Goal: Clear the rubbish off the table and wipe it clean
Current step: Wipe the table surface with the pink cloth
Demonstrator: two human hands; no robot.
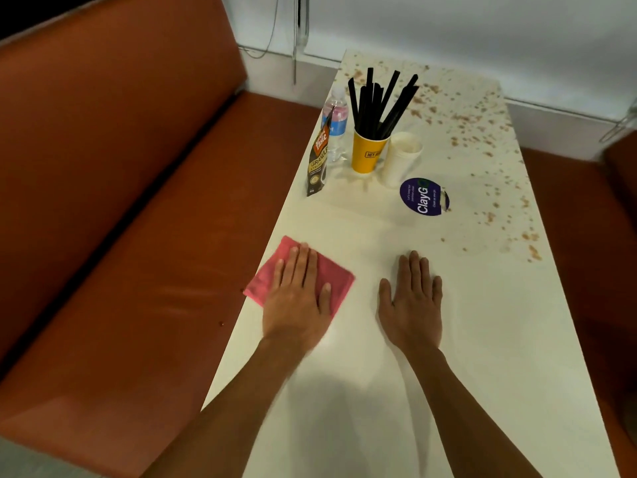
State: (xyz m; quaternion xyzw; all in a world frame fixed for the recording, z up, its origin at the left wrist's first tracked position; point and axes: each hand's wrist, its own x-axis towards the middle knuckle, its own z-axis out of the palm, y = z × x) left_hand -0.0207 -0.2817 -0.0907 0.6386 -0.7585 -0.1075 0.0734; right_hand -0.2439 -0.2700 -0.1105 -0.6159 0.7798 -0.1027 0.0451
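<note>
My left hand (299,294) lies flat on a folded pink cloth (336,276) at the left edge of the white table (499,357), fingers straight. My right hand (412,301) rests flat on the bare tabletop beside it, palm down, holding nothing. Brown crumbs (479,132) are scattered over the far and right part of the table. At the far left stand a brown coffee sachet (319,160), a small water bottle (339,120), a yellow cup (367,151) full of black straws, and a stack of white paper cups (401,157).
A round purple sticker (424,196) marked ClayG lies on the table past my right hand. An orange bench seat (138,253) runs along the table's left side, and another orange seat (586,257) is on the right. A white wall (448,25) is behind.
</note>
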